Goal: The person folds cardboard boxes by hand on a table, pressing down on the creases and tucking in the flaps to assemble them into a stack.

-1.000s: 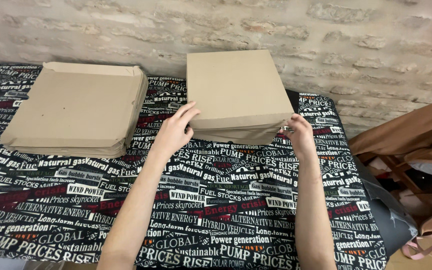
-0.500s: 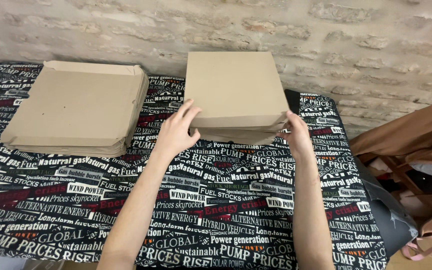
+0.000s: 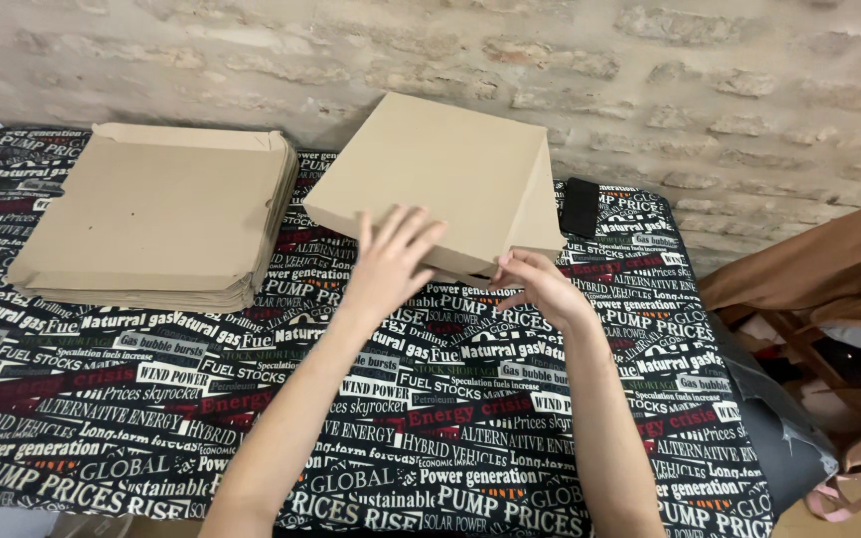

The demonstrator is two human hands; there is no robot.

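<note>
The left hand (image 3: pixel 391 261) lies with fingers spread flat on the near part of the cardboard box (image 3: pixel 430 179), palm pressing rather than clasping; nothing is enclosed in it. The right hand (image 3: pixel 540 284) pinches the box's near lower edge at its right corner, fingertips curled under the rim and thumb on the side wall, so this hand is the one truly grasping the box.

The box is a flat, square, brown carton, closed, tilted so its far side rises and turned at an angle to the table edges. It sits towards the far edge of the table (image 3: pixel 450 468), a little right of the middle, with only its near edge down by the cloth.

Judgement on handling: the carton appears light and hollow, stiff across the lid yet likely to buckle if squeezed mid-panel. The surface is matt and should not slip. The sound places to hold are the folded edges and corners, where the board is doubled.

Towards the far left corner lies a stack of flat cartons (image 3: pixel 151 214), well apart from the box. A dark phone (image 3: pixel 580 206) lies just beside the box's right wall, near the far right corner. A wooden chair (image 3: pixel 809 299) stands off the right edge.
</note>
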